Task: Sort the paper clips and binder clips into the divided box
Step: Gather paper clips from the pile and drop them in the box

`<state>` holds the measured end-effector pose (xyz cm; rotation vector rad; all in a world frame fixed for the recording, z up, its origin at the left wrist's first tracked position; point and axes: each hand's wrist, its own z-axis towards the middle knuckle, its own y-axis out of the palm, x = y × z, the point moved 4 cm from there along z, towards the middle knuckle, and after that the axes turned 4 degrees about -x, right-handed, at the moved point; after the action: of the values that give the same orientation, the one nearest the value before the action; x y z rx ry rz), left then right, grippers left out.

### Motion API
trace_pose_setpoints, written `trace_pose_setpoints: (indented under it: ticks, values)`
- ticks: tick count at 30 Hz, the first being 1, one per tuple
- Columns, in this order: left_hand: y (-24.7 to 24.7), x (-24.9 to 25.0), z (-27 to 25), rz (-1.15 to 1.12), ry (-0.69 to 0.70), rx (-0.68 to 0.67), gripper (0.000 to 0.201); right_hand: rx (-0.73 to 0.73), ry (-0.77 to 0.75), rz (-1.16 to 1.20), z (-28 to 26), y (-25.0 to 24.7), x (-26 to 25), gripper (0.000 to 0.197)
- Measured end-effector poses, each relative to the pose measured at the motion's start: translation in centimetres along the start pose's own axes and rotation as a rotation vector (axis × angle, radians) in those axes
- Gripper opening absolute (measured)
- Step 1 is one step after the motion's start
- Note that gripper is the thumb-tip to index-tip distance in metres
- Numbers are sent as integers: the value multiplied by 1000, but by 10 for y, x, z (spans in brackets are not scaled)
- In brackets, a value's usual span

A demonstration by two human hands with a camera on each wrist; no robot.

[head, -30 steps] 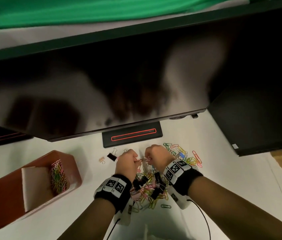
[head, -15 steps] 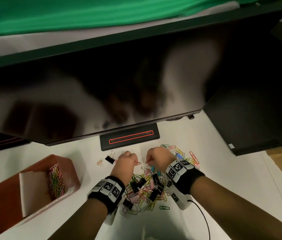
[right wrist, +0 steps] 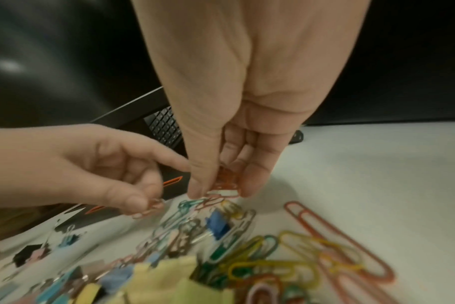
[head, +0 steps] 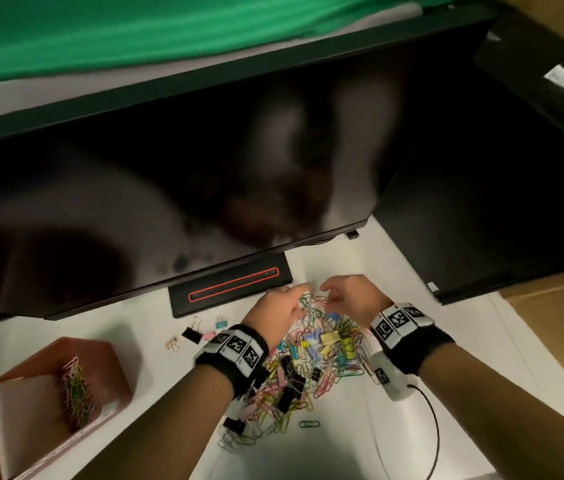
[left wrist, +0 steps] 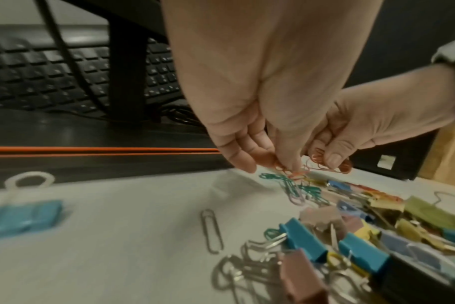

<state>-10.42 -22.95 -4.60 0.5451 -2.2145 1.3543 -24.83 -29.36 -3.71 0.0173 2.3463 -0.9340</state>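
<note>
Both hands work at the far edge of the mixed pile (head: 311,362), which lies on the white table (head: 394,292) just in front of the monitor stand (head: 230,289). The left hand (head: 273,311) pinches a few small rose-gold paper clips between thumb and fingertips, as the right wrist view shows at (right wrist: 149,206). The right hand (head: 353,299) has its thumb and fingers curled round a small bunch of orange paper clips (right wrist: 225,181), held just above the pile. The divided box (head: 110,372) sits well apart at the near left; 1 of its compartments holds a standing bunch of coloured paper clips (head: 76,393), and the compartment beside it looks bare, with no binder clips visible in it. So the job looks to be at an early stage: some paper clips are sorted, while most of the paper clips and, as far as can be seen, all the binder clips (head: 334,341) are still on the table. A few strays, including a black binder clip (head: 192,334), lie left of the pile.
</note>
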Motion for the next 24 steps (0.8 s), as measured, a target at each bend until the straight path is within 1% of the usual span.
trace_pose_setpoints:
  ticks: [2, 3, 5, 7, 10, 14, 17, 20, 24]
  values:
    - [6, 1, 9, 25, -20, -54, 49, -13, -26, -86, 6, 6, -6, 32]
    - [8, 1, 11, 30, -35, -50, 44, -22, -36, -119, 10, 8, -8, 29]
    - [7, -2, 14, 20, -74, -8, 34, -43, -41, -157, 16, 11, -10, 24]
    - [4, -7, 15, 26, -107, 25, 28, -37, -34, -172, 19, 11, -9, 20]
    - [3, -14, 15, 25, -142, 64, 21, -30, -44, -184, 22, 11, -11, 18]
    - [3, -15, 12, 19, -141, 97, 16, -66, -47, -208, 21, 13, -17, 16]
    - [4, -15, 8, 46, -146, 111, 15, -66, -40, -211, 19, 15, -21, 17]
    - [4, -15, 2, 48, -152, 113, 16, -89, -29, -240, 18, 18, -25, 23]
    - [5, -17, -3, 27, -155, 102, 31, -99, -23, -259, 14, 21, -25, 27]
